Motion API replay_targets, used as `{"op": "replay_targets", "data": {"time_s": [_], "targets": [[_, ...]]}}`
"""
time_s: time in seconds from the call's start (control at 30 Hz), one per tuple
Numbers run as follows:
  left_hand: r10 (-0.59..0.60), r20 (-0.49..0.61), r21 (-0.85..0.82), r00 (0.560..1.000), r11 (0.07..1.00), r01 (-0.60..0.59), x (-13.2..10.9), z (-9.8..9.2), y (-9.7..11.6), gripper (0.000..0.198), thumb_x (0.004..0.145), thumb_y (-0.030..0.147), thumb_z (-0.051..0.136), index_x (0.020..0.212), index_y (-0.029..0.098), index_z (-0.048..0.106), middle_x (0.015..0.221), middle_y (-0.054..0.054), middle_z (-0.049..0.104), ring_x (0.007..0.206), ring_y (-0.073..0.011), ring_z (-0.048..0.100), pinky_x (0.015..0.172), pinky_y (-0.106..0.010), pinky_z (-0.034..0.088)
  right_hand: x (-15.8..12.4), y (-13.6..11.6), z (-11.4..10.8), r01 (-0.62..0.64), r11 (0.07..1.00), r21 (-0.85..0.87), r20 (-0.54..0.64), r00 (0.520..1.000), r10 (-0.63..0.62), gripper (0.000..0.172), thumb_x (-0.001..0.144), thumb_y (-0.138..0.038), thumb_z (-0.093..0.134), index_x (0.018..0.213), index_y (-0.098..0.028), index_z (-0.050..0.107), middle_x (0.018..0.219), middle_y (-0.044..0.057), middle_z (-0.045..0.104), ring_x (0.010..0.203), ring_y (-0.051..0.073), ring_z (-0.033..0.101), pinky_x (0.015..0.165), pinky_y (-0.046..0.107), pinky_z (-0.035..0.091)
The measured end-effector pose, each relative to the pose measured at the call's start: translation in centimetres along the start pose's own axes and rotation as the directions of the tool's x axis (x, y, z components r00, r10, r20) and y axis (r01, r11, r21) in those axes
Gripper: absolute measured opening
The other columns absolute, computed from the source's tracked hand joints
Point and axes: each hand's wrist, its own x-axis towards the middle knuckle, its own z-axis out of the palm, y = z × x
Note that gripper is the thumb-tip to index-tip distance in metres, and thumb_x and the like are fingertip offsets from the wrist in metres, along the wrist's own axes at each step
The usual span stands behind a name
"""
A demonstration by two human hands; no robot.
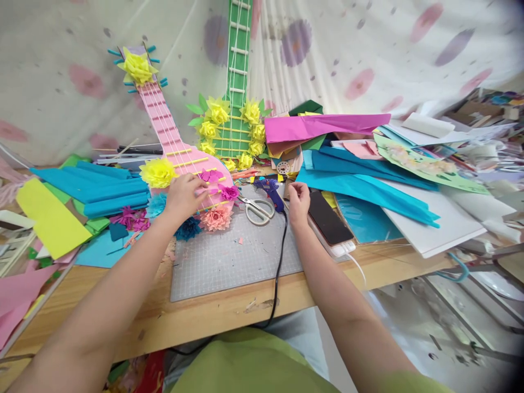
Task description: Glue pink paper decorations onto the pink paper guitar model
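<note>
A pink paper guitar (180, 147) leans against the backdrop, with white strings and paper flowers on it. My left hand (186, 196) rests over its body, fingers bent and close together beside a magenta paper flower (210, 175); what the fingertips hold, if anything, is hidden. Around that hand are a yellow flower (158, 173), a dark blue flower (188, 228) and a coral flower (216, 218). My right hand (298, 203) is closed in a pinch right of the purple glue gun (270, 189); nothing in it can be made out. Scissors (258, 211) lie between the hands.
A grey cutting mat (233, 262) covers the table's front, crossed by the glue gun's black cord (280, 262). At right lie a phone (329, 217) and blue crepe paper (368, 191). Behind stands a green paper guitar (234, 117). Yellow paper (51, 218) lies left.
</note>
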Motion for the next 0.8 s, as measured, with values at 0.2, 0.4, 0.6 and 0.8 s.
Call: {"op": "replay_targets", "data": {"time_s": [0.2,0.4,0.6,0.8], "targets": [[0.092,0.053,0.119,0.994,0.988,-0.098,-0.7,1.2,0.6,0.020,0.081,0.034,0.059,0.089,0.020,0.071,0.097,-0.009,0.063,0.099,-0.0277,0.055,0.088,-0.043,0.036,-0.4,1.4,1.1,-0.021,0.994,-0.104,0.189,0.981,0.040,0.048,0.069,-0.053,0.058,0.100,-0.016,0.056,0.102,0.012,0.058,0.092,0.021,0.058,0.087,0.038,0.048],[0.088,0.026,0.109,0.996,0.990,-0.091,-0.5,1.3,0.6,0.019,0.082,0.028,0.056,0.083,0.021,0.073,0.092,-0.008,0.065,0.096,-0.0265,0.057,0.088,-0.043,0.036,-0.5,1.4,1.5,-0.008,0.984,-0.178,0.297,0.953,0.061,0.058,0.070,-0.059,0.058,0.106,-0.014,0.058,0.105,0.014,0.062,0.092,0.023,0.060,0.087,0.039,0.047],[-0.041,-0.019,0.000,0.999,0.999,0.041,-0.4,1.6,0.8,0.018,0.080,0.028,0.056,0.082,0.021,0.073,0.089,-0.007,0.067,0.094,-0.0251,0.059,0.088,-0.042,0.037,-0.7,0.9,1.6,0.018,0.957,-0.290,0.322,0.943,0.080,0.054,0.069,-0.056,0.060,0.105,-0.015,0.060,0.108,0.014,0.064,0.096,0.025,0.059,0.088,0.041,0.045],[-0.271,-0.095,-0.166,0.958,0.953,0.253,-0.1,1.6,1.3,0.014,0.073,0.025,0.059,0.078,0.019,0.071,0.087,-0.006,0.068,0.083,-0.0218,0.060,0.085,-0.038,0.041,-0.7,-0.3,1.7,0.008,0.891,-0.454,0.391,0.901,0.191,0.039,0.070,-0.038,0.058,0.104,-0.019,0.060,0.095,0.008,0.068,0.087,0.024,0.062,0.081,0.039,0.047]]}}
